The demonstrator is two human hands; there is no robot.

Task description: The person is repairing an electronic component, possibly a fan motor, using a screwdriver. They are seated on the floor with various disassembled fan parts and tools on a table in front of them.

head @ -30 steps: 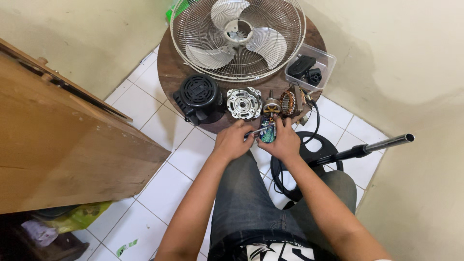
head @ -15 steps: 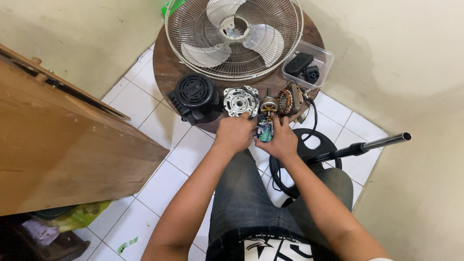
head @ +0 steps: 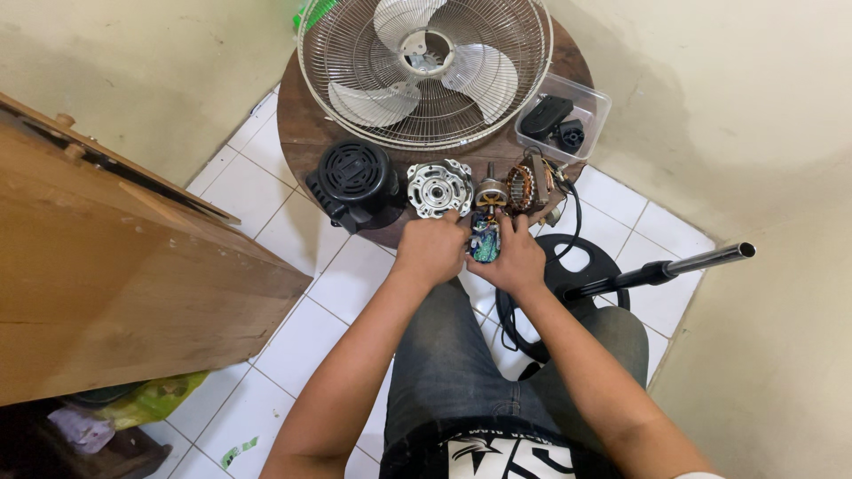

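At the far left a slanted wooden panel (head: 115, 284) fills the frame edge, with crumpled bags and dark clutter (head: 98, 421) under it that are too shadowed to identify. On the round wooden desk (head: 297, 133) lies a wire fan guard (head: 426, 71) with pale blades behind its mesh, its top cut off by the frame. In front of it, from left to right, sit a black ribbed motor cover (head: 357, 182), a silver cast motor plate (head: 437, 186), a small rotor on a shaft (head: 490, 191) and a copper-wound stator (head: 525, 186) with wires trailing off it.

The left hand (head: 432, 253) and the right hand (head: 515, 260) meet at the near rim of the desk, over the person's knees. Between them is a small teal-green part (head: 485, 239), upright, with dark and orange flecks on its face; the grip of both hands is closed on it, fingers curled over its sides. Only a narrow strip of it shows between the knuckles, so its full shape and underside are hidden, and its fine detail is too small to read.

Further right, a clear plastic tub (head: 596, 102) holds two black pieces. On the white tiled floor (head: 293, 346) lies a black round fan base (head: 568, 266) with a dark pole (head: 674, 266) slanting rightward; a black cable (head: 508, 333) loops beside the right forearm.
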